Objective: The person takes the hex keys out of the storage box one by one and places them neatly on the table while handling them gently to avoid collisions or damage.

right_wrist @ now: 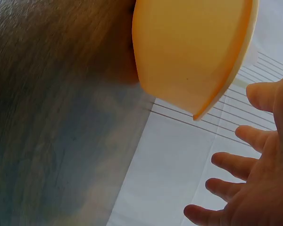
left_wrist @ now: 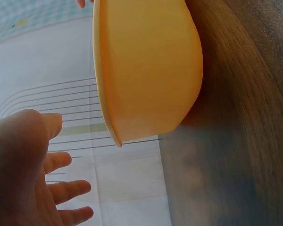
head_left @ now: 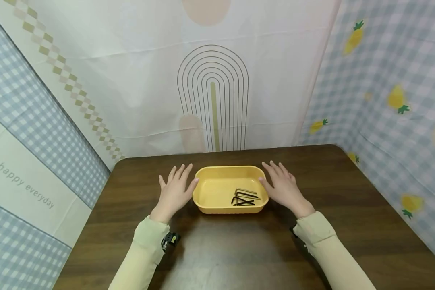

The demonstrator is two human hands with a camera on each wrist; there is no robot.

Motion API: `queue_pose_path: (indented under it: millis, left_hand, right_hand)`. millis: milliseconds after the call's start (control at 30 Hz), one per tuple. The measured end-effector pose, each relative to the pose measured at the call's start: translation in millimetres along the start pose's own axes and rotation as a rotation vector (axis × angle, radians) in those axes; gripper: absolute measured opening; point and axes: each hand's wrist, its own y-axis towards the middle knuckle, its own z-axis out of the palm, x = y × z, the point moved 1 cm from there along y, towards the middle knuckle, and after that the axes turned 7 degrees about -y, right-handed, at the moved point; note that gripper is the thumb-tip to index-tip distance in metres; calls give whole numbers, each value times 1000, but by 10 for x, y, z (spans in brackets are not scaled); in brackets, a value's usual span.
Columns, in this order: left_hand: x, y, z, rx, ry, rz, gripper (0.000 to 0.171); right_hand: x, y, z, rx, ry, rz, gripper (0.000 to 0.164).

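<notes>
A yellow plastic tray with rounded corners sits on the table, its smooth side wall large in the left wrist view. Inside it, toward the right, several L-shaped hex keys lie in a loose heap, most of them black and one brassy. My left hand hovers at the tray's left end with fingers spread, thumb tip right at the rim. At the opposite end, my right hand mirrors it, thumb close to the rim and fingers extended. Neither hand grips anything.
The dark wood-grain table has rounded far corners. Behind it hangs a white cloth printed with arches, and checked blue fabric with pineapples hangs along the right. A black wrist strap shows at the left cuff.
</notes>
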Motion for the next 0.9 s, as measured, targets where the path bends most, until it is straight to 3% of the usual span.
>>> queue_pose_path:
  millis: [500,733,900]
  left_hand:
    - [66,5,21,3,-9,-18,62]
    - [64,42,116,93,-64,-99,66]
    - [79,81,179,106,-86,-117,66]
  right_hand:
    - [-57,-39,14,12,14,10,63]
    - [-64,23,-69,4,11,11,61]
    - [-57,106,-111,4,-2,-8,60]
